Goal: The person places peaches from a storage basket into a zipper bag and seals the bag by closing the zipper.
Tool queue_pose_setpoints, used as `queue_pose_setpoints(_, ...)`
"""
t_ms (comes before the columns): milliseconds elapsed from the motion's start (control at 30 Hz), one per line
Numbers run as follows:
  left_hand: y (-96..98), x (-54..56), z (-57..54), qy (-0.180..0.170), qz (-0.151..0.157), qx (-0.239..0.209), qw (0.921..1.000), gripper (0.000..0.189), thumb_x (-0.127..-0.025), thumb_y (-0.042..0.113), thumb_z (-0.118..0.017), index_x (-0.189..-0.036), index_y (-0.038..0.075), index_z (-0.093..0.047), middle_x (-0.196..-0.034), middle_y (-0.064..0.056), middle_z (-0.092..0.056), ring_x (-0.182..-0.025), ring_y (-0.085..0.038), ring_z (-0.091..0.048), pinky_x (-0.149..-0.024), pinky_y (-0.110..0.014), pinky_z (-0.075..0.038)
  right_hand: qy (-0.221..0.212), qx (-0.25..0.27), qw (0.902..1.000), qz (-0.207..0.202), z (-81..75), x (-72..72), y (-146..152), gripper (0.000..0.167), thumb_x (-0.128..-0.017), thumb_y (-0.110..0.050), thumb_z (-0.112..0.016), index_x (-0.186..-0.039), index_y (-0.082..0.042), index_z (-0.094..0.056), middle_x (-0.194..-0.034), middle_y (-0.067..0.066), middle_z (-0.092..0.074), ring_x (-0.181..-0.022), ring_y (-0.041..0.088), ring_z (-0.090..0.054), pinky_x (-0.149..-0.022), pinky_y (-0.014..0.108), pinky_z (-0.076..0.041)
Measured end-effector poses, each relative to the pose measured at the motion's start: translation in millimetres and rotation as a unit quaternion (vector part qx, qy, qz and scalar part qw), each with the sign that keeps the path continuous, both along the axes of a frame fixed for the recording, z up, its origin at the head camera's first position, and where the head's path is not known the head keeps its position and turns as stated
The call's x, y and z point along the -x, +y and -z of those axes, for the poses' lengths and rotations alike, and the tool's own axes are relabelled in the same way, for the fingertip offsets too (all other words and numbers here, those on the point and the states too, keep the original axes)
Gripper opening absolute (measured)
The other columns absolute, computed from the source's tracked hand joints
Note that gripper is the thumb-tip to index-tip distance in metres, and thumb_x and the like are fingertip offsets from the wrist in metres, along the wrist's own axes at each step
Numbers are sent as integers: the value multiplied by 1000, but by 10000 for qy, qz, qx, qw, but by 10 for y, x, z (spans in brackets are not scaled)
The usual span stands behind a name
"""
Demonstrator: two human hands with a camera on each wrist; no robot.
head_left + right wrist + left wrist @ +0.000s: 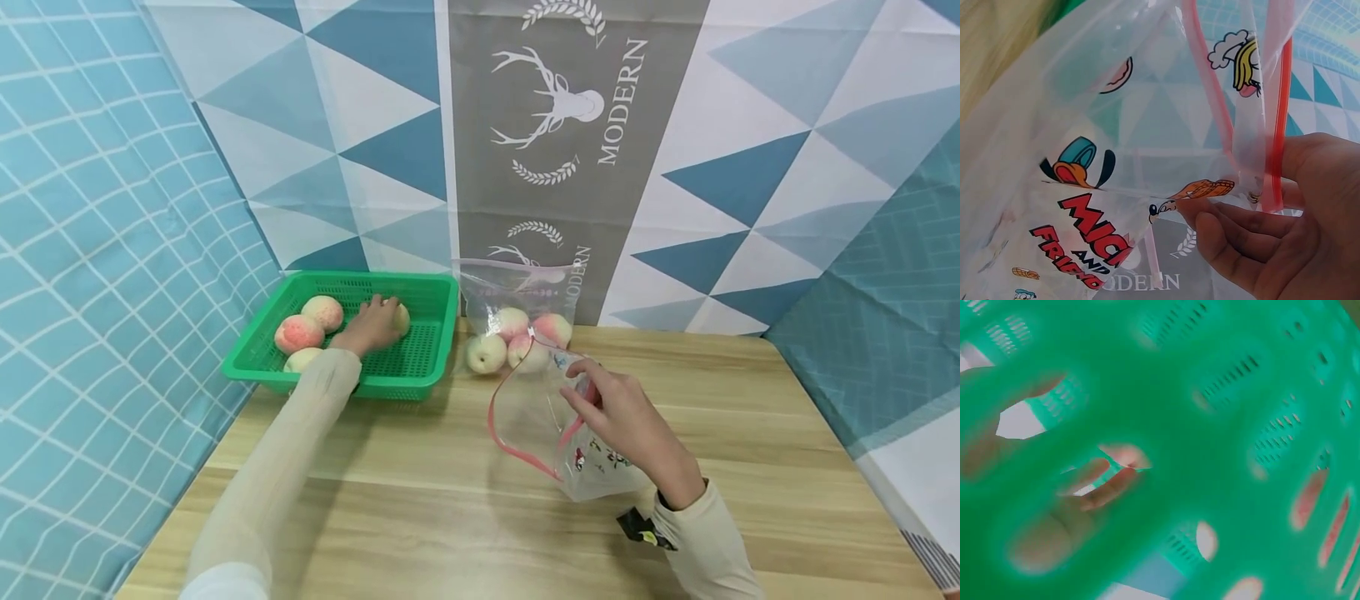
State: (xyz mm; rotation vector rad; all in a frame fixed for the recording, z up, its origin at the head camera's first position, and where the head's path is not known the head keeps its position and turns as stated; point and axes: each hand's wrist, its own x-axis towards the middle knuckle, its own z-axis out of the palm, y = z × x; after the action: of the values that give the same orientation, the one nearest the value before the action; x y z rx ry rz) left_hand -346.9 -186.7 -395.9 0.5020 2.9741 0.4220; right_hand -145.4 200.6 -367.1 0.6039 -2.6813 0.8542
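In the head view, my left hand point(372, 325) reaches into a green plastic basket point(447, 333) and grips a pale peach point(402, 320) near its back right. Basket mesh hides much of that hand in the left wrist view, though fingers point(1110, 490) show through its holes. My right hand point(626, 417) holds a clear zip bag point(528, 408) by its red-edged mouth, which gapes toward the left. The right wrist view has the bag's zip edge point(1282, 125) between thumb and curled fingers; cartoon prints cover the plastic.
More peaches point(300, 332) lie at the basket's left side. Right of the basket, a second clear bag point(517, 279) with a pink top edge stands against the patterned backdrop point(390, 125), several peaches point(486, 355) inside. Everything rests on a wooden table point(420, 500).
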Motion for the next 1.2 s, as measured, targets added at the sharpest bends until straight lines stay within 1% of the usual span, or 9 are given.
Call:
queue_pose_setpoints(133,-22,22,10,-233,2,-19,9997,67,-100,17,-56,-155,-1,-23,-155,-34,-18,-138,-58,-23,-103,-70,-32,-43,-3,10000,-84,-9,1,-2,22,-95,-21,-69,-114,-10,-63,-63,-11,-51,-51,3,-47,-50,23,-45)
queue_pose_setpoints(267,10,28,20,-225,-15,165,9996,66,-101,16,-53,-155,-3,-21,-155,-36,-16,-139,-59,-20,-104,-70,-30,-61,-11,9999,-134,-10,-7,2,21,-96,-20,-68,-113,-10,-63,-62,-12,-50,-50,3,-45,-49,24,-44)
queue_pose_setpoints(433,54,42,22,61,-53,413,9991,57,-101,16,-55,-146,-11,-34,-149,-45,-16,-129,-62,-33,-95,-66,-42,-100,-64,9998,-152,-17,-6,15,19,-96,-20,-68,-112,-11,-63,-62,-12,-50,-49,3,-44,-48,24,-43)
queue_pose_setpoints(500,31,30,39,47,15,297,9995,60,-101,17,-57,-146,-12,-32,-148,-45,-17,-127,-61,-36,-92,-63,-45,-129,-90,9997,-167,-17,-6,19,20,-96,-20,-68,-113,-11,-63,-62,-12,-50,-49,2,-45,-48,24,-43)
queue_pose_setpoints(667,-45,-10,82,-436,149,-235,9987,76,-101,18,-56,-153,-11,-9,-135,-40,-43,-120,-51,-50,-88,-55,-48,-194,-180,9994,-230,-9,-4,24,21,-97,-21,-67,-115,-11,-62,-64,-13,-51,-51,2,-46,-51,24,-44)
queue_pose_setpoints(767,-68,-29,96,-450,345,-335,9978,69,-100,16,-57,-151,-9,-19,-120,-33,-55,-109,-44,-58,-82,-51,-48,-225,-185,9993,-243,-10,-4,30,22,-97,-21,-67,-115,-11,-63,-64,-13,-52,-51,2,-47,-51,24,-44)
queue_pose_setpoints(900,-81,-54,98,-187,733,-207,9969,55,-100,12,-59,-145,-9,-36,-134,-33,-50,-122,-47,-51,-94,-56,-46,-243,-133,9994,-216,-25,-10,53,22,-97,-21,-66,-116,-11,-63,-63,-13,-52,-50,2,-47,-50,25,-45)
queue_pose_setpoints(1033,-86,-79,73,-194,932,-89,9954,57,-99,11,-60,-147,-10,-36,-146,-34,-40,-134,-50,-39,-105,-59,-38,-256,-153,9995,-106,-38,-17,82,23,-97,-21,-67,-117,-10,-62,-63,-13,-52,-51,3,-47,-51,25,-44)
queue_pose_setpoints(1200,-62,-121,-12,-211,999,-125,9947,60,-99,12,-62,-148,-8,-35,-149,-31,-38,-137,-48,-37,-107,-59,-37,-266,-219,9994,-34,-41,-20,99,23,-97,-22,-66,-117,-10,-62,-63,-13,-52,-51,3,-47,-51,25,-44)
